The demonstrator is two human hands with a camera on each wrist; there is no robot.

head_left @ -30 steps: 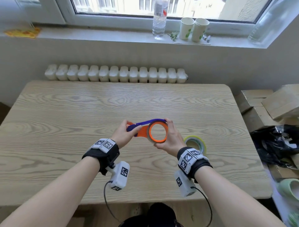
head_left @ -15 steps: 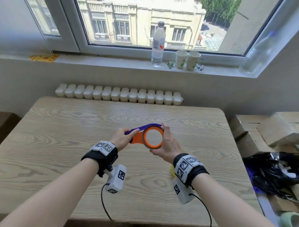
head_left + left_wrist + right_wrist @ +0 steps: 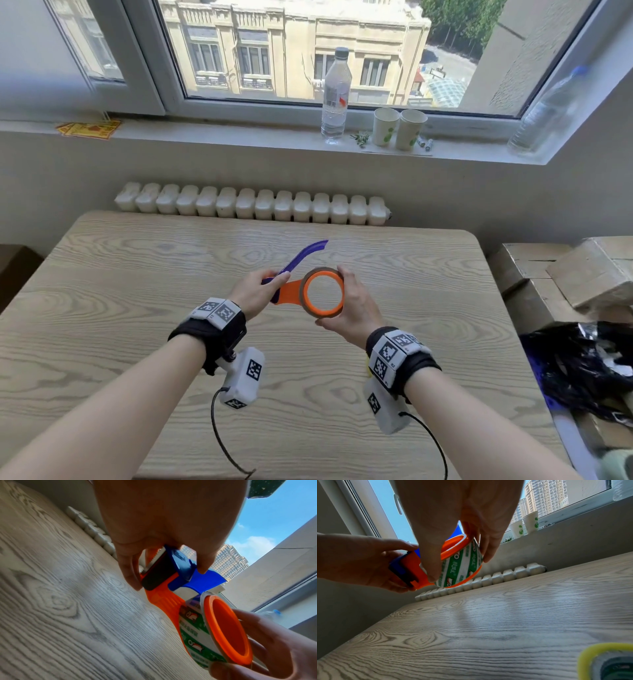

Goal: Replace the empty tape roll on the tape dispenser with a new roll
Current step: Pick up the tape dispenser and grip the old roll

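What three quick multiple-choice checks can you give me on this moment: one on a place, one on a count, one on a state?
1. Where is the dispenser?
A. Lying on the table
B. Held above the table in both hands
C. On the sill

2. How many paper cups stand on the sill?
A. One
B. Two
C. Four

3. How does the blue flap stand?
A. Swung up, away from the ring
B. Shut down over the ring
C. Broken off, on the table

Answers:
1 B: the left hand grips the blade end and the right hand holds the roll on the orange ring, clear of the table.
2 B: two cups stand side by side, right of the bottle.
3 A: the flap points up and away from the ring.
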